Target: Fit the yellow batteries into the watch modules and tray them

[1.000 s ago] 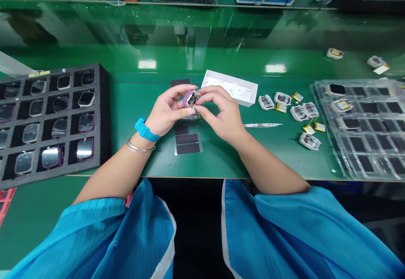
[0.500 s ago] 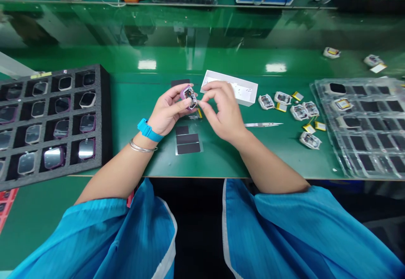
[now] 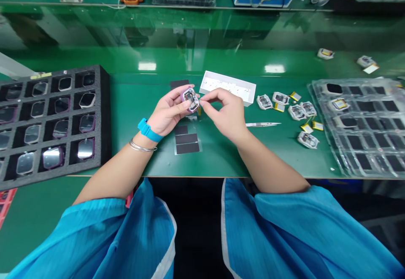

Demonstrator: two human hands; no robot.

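Note:
A purple-rimmed watch case (image 3: 190, 98), its inner parts showing, is held between the fingers and thumb of my left hand (image 3: 169, 109). Just right of the case, my right hand (image 3: 224, 110) has its thumb and index finger pinched together at the case's edge; anything between them is too small to make out. A yellow piece shows just below the case. Behind my right hand lies a white box (image 3: 249, 94) with tiny pieces in it. Black adhesive strips (image 3: 187, 143) on a clear sheet are on the green table below my hands.
Tweezers (image 3: 262, 124) lie right of my right hand, near several open watch cases (image 3: 297, 112) with yellow batteries. Clear trays (image 3: 357, 138) stand at the right. A black foam tray (image 3: 104, 123) of watch faces is at the left. Equipment fills the back shelf.
The case in my left hand has turned slightly, showing more of its inside. My right hand's other fingers have folded in and dropped lower, its pinch staying by the case.

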